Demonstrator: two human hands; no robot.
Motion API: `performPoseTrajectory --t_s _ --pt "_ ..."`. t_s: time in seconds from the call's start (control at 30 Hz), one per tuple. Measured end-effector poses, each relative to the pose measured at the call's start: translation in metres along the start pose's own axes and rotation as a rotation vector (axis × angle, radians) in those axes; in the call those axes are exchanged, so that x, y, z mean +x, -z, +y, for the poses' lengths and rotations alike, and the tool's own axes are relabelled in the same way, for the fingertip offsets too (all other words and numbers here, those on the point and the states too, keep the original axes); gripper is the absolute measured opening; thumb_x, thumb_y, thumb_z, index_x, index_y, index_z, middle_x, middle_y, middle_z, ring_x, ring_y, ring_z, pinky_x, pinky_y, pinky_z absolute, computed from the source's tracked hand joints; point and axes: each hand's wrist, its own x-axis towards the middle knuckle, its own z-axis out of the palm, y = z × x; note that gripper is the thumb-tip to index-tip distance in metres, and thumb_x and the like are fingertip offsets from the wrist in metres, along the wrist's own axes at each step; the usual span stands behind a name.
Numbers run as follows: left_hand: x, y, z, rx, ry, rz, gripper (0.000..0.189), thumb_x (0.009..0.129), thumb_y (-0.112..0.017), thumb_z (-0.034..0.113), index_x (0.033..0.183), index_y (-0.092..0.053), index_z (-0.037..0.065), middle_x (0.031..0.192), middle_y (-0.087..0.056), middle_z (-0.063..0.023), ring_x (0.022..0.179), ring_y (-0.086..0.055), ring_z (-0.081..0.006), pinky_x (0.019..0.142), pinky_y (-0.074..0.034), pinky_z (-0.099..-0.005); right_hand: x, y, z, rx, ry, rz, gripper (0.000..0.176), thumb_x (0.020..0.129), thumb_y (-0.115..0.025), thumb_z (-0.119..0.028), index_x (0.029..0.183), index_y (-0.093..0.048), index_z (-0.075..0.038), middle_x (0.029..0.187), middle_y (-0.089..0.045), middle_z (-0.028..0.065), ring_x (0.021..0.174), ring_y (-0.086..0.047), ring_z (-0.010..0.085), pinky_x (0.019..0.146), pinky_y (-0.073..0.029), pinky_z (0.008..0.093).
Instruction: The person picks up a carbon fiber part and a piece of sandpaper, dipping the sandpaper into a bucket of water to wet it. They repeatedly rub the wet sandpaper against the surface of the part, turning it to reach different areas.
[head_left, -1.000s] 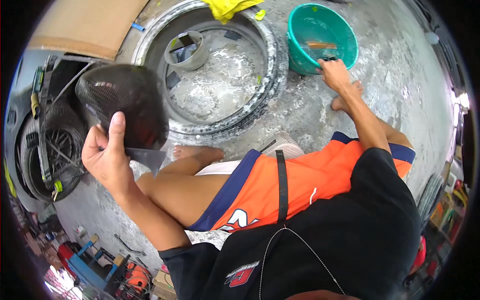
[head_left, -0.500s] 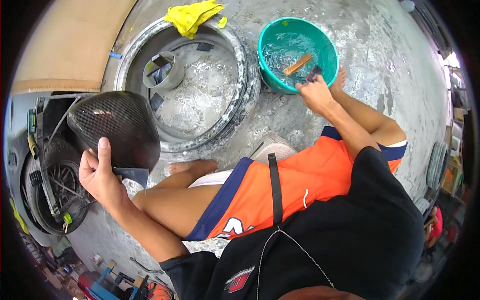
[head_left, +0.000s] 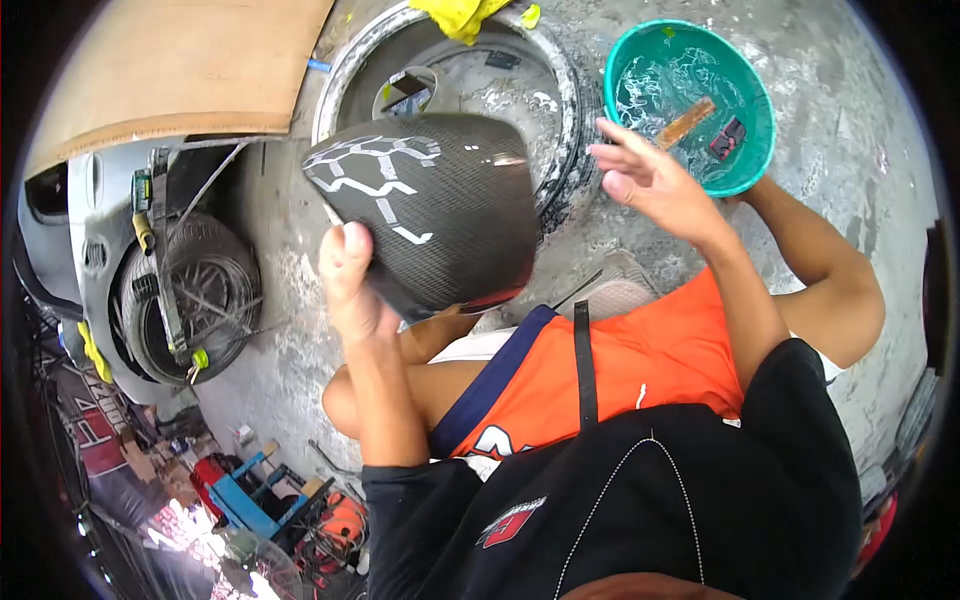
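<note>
Left hand [head_left: 352,285] is gripping a curved, glossy black carbon-weave shell with silver line markings [head_left: 460,225]; right hand [head_left: 660,190] is hovering empty.
Shell is hanging in front of the lap, left thumb pressing near its edge, other fingers mostly hiding behind; right fingers are spreading loosely beside the round green plastic bucket of water [head_left: 758,90]. One-edge hold is probably leaving the smooth shell prone to twisting; keeping that thumb firm and supporting from beneath should steady it.

Blotchy grey floor [head_left: 840,110], green tub of water [head_left: 715,42], large whitened ring [head_left: 568,95]
</note>
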Motion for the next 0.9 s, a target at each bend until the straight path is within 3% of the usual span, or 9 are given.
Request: performPoseTrajectory --t_s 0.13,0.17,0.3,0.37,0.47,0.6,0.63,0.73,0.9 --pt "-0.011 -0.025 -0.039 -0.123 0.071 0.017 0.030 0.093 -0.078 0.020 0.086 -0.050 0.011 0.104 -0.066 -0.0076 0.098 -0.066 -0.0215 0.094 -0.056 -0.0386 0.003 -0.033 0.003 0.331 -0.075 -0.228 0.081 0.098 -0.069 -0.045 0.158 -0.035 -0.001 0.149 -0.053 0.0159 0.135 -0.052 0.0216 0.111 -0.042 0.0363" --pt "-0.013 -0.010 -0.058 -0.149 0.105 -0.010 0.031 0.093 -0.078 0.020 0.084 -0.049 0.010 0.106 -0.067 -0.0086 0.099 -0.066 -0.0225 0.091 -0.057 -0.0399 0.001 -0.038 -0.001 0.449 -0.047 -0.229 0.064 0.102 -0.068 -0.027 0.151 -0.043 0.005 0.140 -0.061 0.0172 0.124 -0.060 0.0208 0.106 -0.048 0.0347" --pt "-0.013 0.005 -0.097 0.117 0.245 -0.037 0.047 0.096 -0.076 0.018 0.066 -0.039 0.015 0.071 -0.047 0.0032 0.063 -0.046 -0.0083 0.059 -0.053 -0.0314 -0.007 -0.035 0.005 0.478 -0.094 -0.152 0.028 0.101 -0.061 -0.004 0.127 -0.061 0.004 0.112 -0.072 0.0041 0.102 -0.065 0.0106 0.093 -0.051 0.0301" --pt "-0.012 -0.002 -0.096 0.280 0.353 -0.085 0.053 0.098 -0.074 0.016 0.062 -0.035 0.016 0.065 -0.041 0.0052 0.053 -0.038 -0.0065 0.041 -0.043 -0.0284 -0.008 -0.029 0.018 0.411 -0.118 -0.145 0.028 0.100 -0.062 -0.004 0.127 -0.062 0.003 0.113 -0.072 0.0045 0.102 -0.065 0.0110 0.092 -0.052 0.0304" --pt "-0.009 0.008 -0.100 0.407 0.484 -0.150 0.053 0.098 -0.074 0.016 0.062 -0.035 0.015 0.065 -0.039 0.0053 0.055 -0.039 -0.0060 0.043 -0.046 -0.0293 -0.015 -0.022 0.028 0.328 -0.146 -0.157 0.028 0.098 -0.064 -0.003 0.126 -0.064 0.001 0.112 -0.072 0.0050 0.100 -0.066 0.0113 0.089 -0.053 0.0312" --pt "0.001 0.013 -0.086 0.600 0.467 -0.077 0.051 0.097 -0.075 0.018 0.061 -0.040 0.012 0.074 -0.067 -0.0068 0.062 -0.060 -0.0106 0.051 -0.053 -0.0324 -0.017 -0.024 0.067 0.327 -0.241 -0.189 0.022 0.098 -0.066 -0.004 0.119 -0.066 0.001 0.103 -0.072 0.0024 0.093 -0.065 0.0090 0.084 -0.053 0.0289" --pt "0.005 0.018 -0.084 0.660 0.329 -0.083 0.051 0.103 -0.065 0.038 0.065 -0.048 0.009 0.085 -0.075 -0.0149 0.075 -0.072 -0.0197 0.061 -0.053 -0.0316 -0.015 -0.023 0.082 0.193 -0.252 -0.145 0.017 0.098 -0.066 -0.006 0.114 -0.065 0.001 0.098 -0.071 0.0012 0.089 -0.063 0.0083 0.081 -0.052 0.0286" --pt "0.012 0.012 -0.048 0.680 0.378 0.133 0.054 0.104 -0.059 0.048 0.068 -0.051 0.009 0.083 -0.073 -0.0149 0.066 -0.070 -0.0216 0.058 -0.053 -0.0334 -0.009 -0.020 0.093 0.042 -0.263 -0.079 0.012 0.098 -0.068 -0.010 0.103 -0.063 -0.001 0.086 -0.066 -0.0011 0.079 -0.058 0.0070 0.072 -0.048 0.0281" --pt "0.017 -0.001 -0.037 0.131 0.343 0.218 0.051 0.100 -0.063 0.055 0.084 -0.064 0.006 0.079 -0.069 -0.0125 0.065 -0.067 -0.0225 0.063 -0.055 -0.0350 0.003 -0.016 0.089 0.044 -0.303 -0.022 0.025 0.097 -0.070 -0.014 0.117 -0.062 -0.001 0.094 -0.070 0.0054 0.088 -0.063 0.0124 0.081 -0.050 0.0320"
